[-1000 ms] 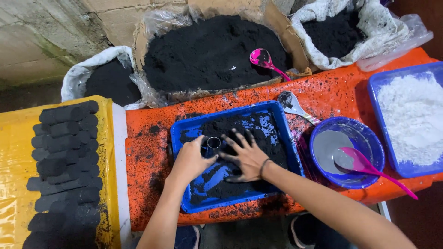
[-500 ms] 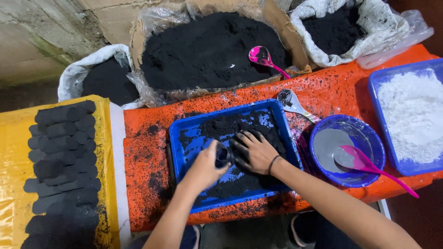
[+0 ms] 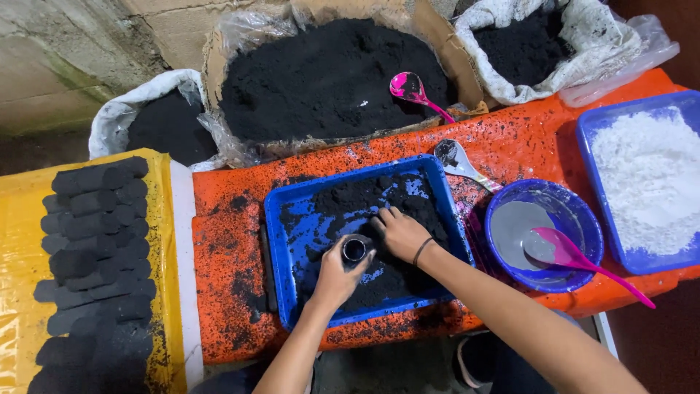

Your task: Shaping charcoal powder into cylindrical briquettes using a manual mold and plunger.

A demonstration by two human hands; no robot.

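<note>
Head view: left hand (image 3: 334, 279) grips tube (image 3: 355, 249), just beside right hand (image 3: 400, 233).

The blue tray (image 3: 281, 241) looks like glossy plastic smeared with matt, crumbly black powder (image 3: 379, 211), and the short tube (image 3: 355, 249) in the left hand (image 3: 337, 277) has a dull, dark, metal-like rim. The orange worktop (image 3: 233, 248) is shiny but rough with black speckles. The round blue bowl (image 3: 576, 211) and pink spoon (image 3: 576, 259) look like smooth plastic, the grey liquid (image 3: 510, 230) wet and glossy; the black briquettes (image 3: 91, 255) are matt on glossy yellow sheeting (image 3: 18, 292).
</note>
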